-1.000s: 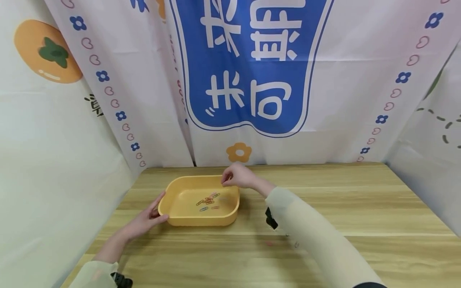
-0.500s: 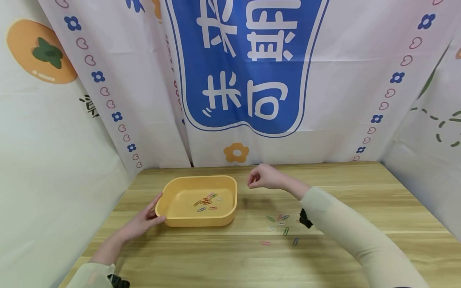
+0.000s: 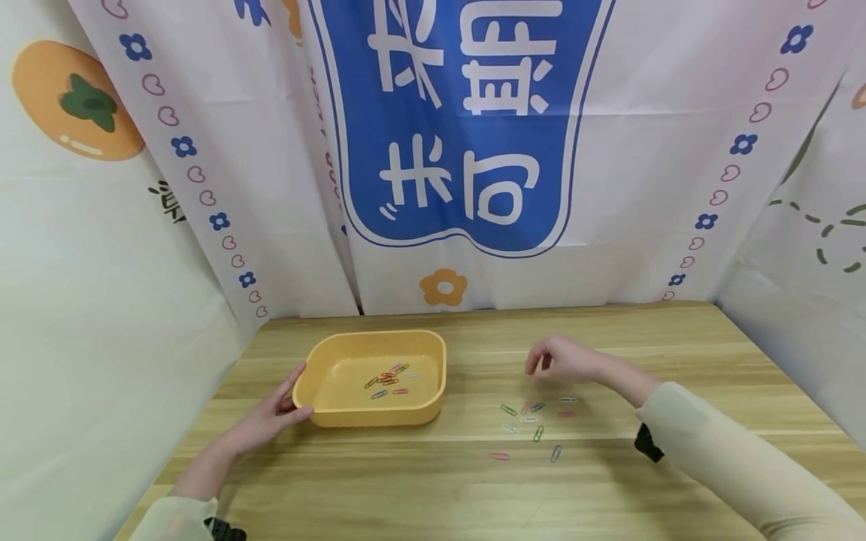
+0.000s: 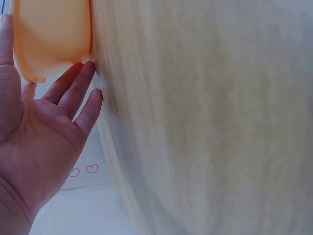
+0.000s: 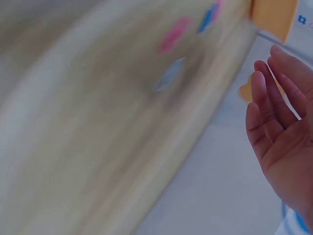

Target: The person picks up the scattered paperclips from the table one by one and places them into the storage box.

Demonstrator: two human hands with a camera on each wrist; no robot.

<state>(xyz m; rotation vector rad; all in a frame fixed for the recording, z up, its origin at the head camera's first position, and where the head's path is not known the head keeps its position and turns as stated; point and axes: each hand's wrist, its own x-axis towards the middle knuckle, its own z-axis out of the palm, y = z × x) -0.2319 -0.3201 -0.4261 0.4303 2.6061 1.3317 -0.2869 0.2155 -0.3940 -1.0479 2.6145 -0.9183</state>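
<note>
A shallow yellow plastic tray [image 3: 348, 370] sits left of centre on the wooden table, with several coloured paper clips [image 3: 387, 379] inside. My left hand [image 3: 267, 417] touches its left end, thumb by the front corner and fingers along the outer side. In the left wrist view, the fingers [image 4: 77, 93] lie fairly straight against the tray [image 4: 54, 36]. My right hand [image 3: 563, 359] hovers above loose paper clips on the table, right of the tray. Nothing shows between its loosely bent fingers [image 5: 261, 98]. Pink, blue and white paper clips [image 5: 169, 73] appear blurred below it.
Several loose clips, among them a green clip [image 3: 538, 433], a blue clip [image 3: 556, 453] and a pink clip [image 3: 500, 456], lie scattered right of the tray on the wooden table [image 3: 379, 488]. A printed cloth [image 3: 609, 270] hangs behind the table's back edge.
My right hand has moved from above the tray's right rim out to the right, over the loose clips, and lowered. The left hand stays at the tray.
</note>
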